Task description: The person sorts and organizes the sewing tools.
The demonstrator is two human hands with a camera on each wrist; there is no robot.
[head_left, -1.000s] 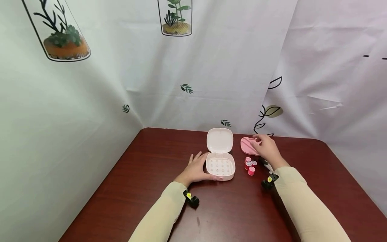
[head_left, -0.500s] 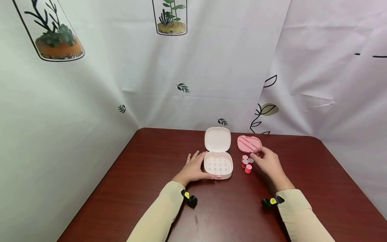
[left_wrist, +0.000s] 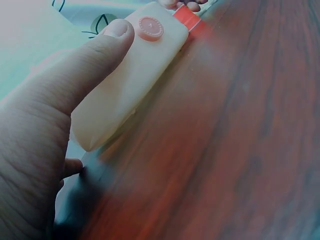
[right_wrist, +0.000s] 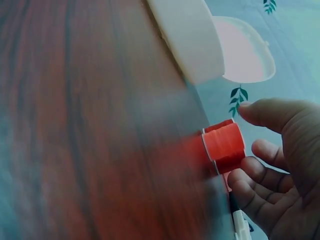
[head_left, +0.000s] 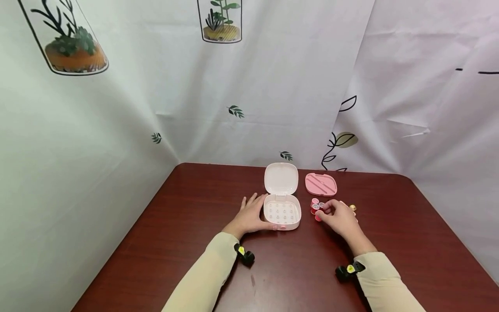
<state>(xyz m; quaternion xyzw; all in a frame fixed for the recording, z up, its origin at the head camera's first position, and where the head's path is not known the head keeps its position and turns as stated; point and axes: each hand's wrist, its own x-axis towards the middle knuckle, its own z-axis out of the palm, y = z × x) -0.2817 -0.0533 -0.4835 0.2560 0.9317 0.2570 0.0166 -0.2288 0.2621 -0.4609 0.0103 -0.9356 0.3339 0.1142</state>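
Observation:
A pale pink sewing box [head_left: 291, 226] stands with its lid [head_left: 281, 178] raised; rows of small pegs show inside. My left hand [head_left: 248, 219] holds it at the left, thumb along the front wall beside a round pink button [left_wrist: 151, 29], other fingers at the side. Several red and pink thread spools [head_left: 315, 209] stand in a cluster right of the box. My right hand [head_left: 343, 220] is at the nearest spool, thumb and fingers spread around it. In the right wrist view the thumb stands apart from the red spool [right_wrist: 225, 142], while fingertips are right at its edge.
A pink insert tray [head_left: 321, 184] lies behind the spools. Small items with a gold-coloured end [head_left: 352, 207] are partly hidden behind the right hand. In the right wrist view a black-and-white slim object [right_wrist: 240, 222] lies past the fingers. A patterned cloth [head_left: 249, 86] hangs behind the table.
My right hand has come from over the pink tray down and toward me to the spools, uncovering the tray. My left hand stays on the box. The head view has shifted slightly.

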